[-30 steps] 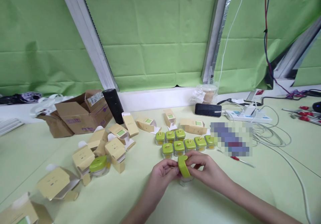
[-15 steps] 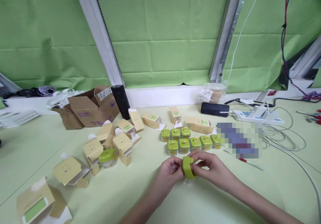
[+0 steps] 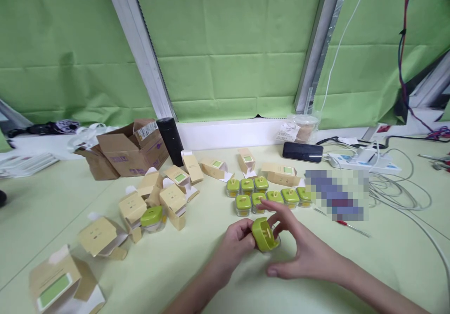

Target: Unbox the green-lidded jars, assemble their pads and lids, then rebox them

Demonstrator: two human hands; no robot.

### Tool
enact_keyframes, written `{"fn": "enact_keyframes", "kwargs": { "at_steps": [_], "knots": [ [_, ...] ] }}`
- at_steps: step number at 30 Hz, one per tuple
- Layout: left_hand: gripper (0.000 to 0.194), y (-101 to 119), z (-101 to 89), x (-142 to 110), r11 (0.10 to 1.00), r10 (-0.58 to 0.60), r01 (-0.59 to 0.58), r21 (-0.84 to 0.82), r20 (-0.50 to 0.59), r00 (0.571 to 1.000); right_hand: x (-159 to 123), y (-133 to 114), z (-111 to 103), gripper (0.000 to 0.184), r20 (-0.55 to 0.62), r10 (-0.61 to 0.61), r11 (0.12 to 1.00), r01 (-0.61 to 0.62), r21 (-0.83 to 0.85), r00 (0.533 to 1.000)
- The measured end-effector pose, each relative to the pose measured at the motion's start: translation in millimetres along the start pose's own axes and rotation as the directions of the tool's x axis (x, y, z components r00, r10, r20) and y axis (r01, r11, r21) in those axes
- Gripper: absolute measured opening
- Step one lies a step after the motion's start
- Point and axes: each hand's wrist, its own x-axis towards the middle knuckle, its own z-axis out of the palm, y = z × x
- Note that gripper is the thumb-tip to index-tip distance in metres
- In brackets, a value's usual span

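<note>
My left hand grips a green cap-like lid by its left side. The lid is tilted so that its hollow inside shows, with a small pale piece in it. A clear edge shows just behind the lid, mostly hidden. My right hand is beside the lid with thumb and fingers spread, holding nothing; whether a fingertip touches the lid I cannot tell. Beyond the hands stand two rows of small clear jars with green lids and pale loops on top. Another green-lidded container lies among boxes on the left.
Several opened tan boxes lie to the left and at the back. A brown carton, a black bottle and a phone stand or lie farther back. On the right are a red-handled screwdriver, a power strip and loose cables.
My right hand has let go of the green lid and opened, moving slightly right. The lid has turned, so its inside now faces the camera.
</note>
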Motion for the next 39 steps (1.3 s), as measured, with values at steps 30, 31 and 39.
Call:
{"fn": "enact_keyframes", "kwargs": {
  "at_steps": [30, 31, 39],
  "knots": [
    [0.038, 3.3, -4.8, -9.8, 0.978, 0.117, -0.147, 0.15, 0.191, 0.975, -14.7, -28.5, 2.8, 0.06, -0.19, -0.287, 0.957, 0.272, -0.101, 0.939],
    [0.036, 4.0, -4.6, -9.3, 0.982, 0.115, -0.138, 0.127, 0.171, 0.979, -13.8, -28.6, 2.5, 0.058, -0.19, -0.276, 0.961, 0.262, -0.092, 0.942],
    [0.054, 16.6, 6.0, -8.9, 0.953, 0.05, -0.007, -0.304, 0.134, 0.99, 16.5, -30.9, -5.4, 0.053, -0.162, -0.206, 0.958, 0.165, -0.236, 0.965]
  ]
}}
